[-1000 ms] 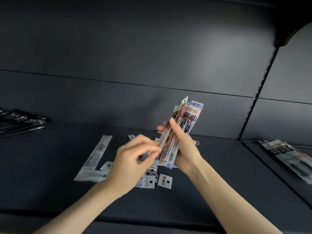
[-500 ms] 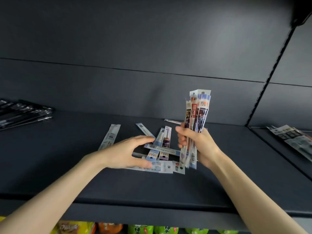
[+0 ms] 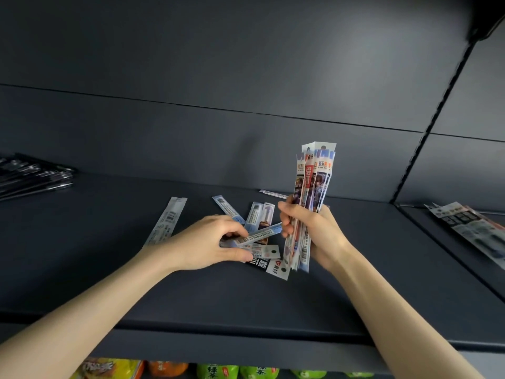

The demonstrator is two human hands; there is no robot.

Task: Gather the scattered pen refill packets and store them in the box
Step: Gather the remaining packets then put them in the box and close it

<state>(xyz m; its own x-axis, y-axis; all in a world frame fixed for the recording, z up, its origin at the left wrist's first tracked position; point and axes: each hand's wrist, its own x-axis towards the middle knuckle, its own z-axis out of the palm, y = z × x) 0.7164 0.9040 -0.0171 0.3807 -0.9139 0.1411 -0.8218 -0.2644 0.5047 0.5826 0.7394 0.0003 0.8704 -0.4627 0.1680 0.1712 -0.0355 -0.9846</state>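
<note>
My right hand [image 3: 314, 233] grips an upright bundle of pen refill packets [image 3: 313, 184] above the dark shelf [image 3: 246, 302]. My left hand [image 3: 207, 242] pinches one long pale packet [image 3: 262, 233] between thumb and fingers, its far end pointing toward the bundle. Several loose packets [image 3: 259, 214] lie on the shelf behind and under both hands. A separate white packet [image 3: 166, 221] lies to the left, and a thin one [image 3: 273, 193] rests by the back wall. No box shows in view.
A pile of black pens [image 3: 32, 176] lies at the far left of the shelf. More packets [image 3: 470, 228] sit on the neighbouring shelf at right, past an upright divider [image 3: 437, 105]. Colourful drink packs [image 3: 218, 372] show below the front edge.
My left hand went down flat onto the scattered packets, then pinched one and lifted its end toward the bundle. My right hand turned the bundle upright.
</note>
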